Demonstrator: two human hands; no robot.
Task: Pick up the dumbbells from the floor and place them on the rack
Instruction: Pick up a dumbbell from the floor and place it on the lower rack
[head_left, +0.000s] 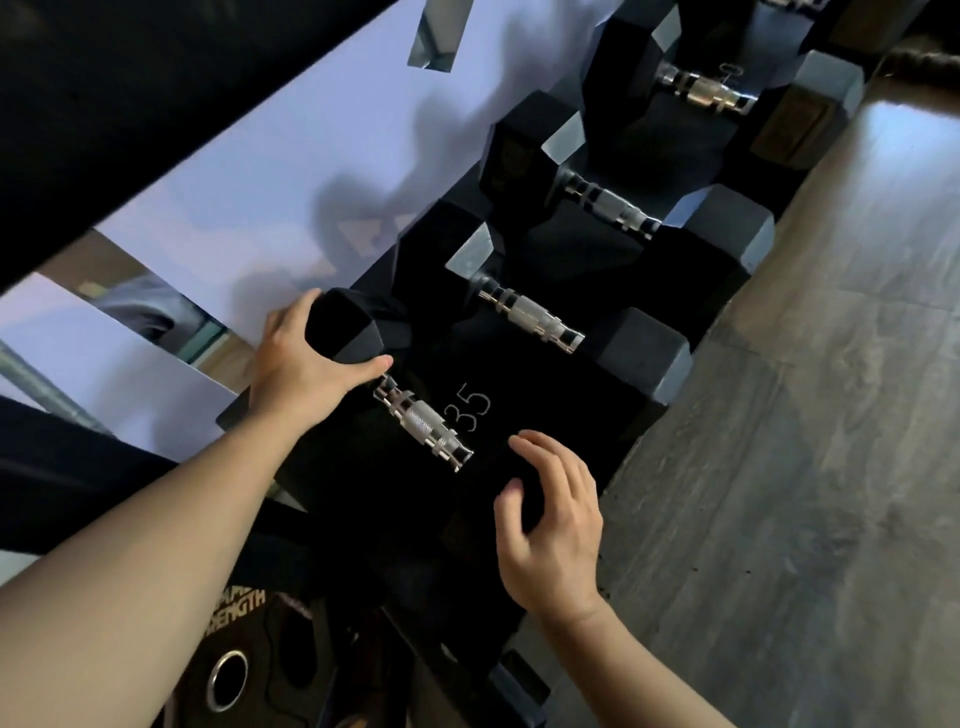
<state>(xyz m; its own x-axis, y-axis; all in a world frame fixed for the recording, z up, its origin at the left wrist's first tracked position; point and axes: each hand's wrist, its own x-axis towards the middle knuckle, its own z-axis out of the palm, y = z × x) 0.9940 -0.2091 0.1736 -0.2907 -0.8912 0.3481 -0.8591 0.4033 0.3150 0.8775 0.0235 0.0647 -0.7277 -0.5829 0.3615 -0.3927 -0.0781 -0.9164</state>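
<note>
A black hex dumbbell with a chrome knurled handle (423, 428) lies on the black rack shelf (545, 384), beside a printed "35". My left hand (304, 364) wraps the dumbbell's far head (343, 325), thumb across its inner face. My right hand (553, 525) rests on the near head (483, 499), fingers spread and curled over it. Three more black hex dumbbells lie in a row further along the shelf: the nearest (535, 319), the one behind it (615, 208), the farthest (709, 93).
Grey wood-look floor (805, 415) runs along the right of the rack. A black weight plate (249, 665) with a steel hole sits at the bottom left. A white wall (270, 171) and dark upper rack beam (130, 104) lie to the left.
</note>
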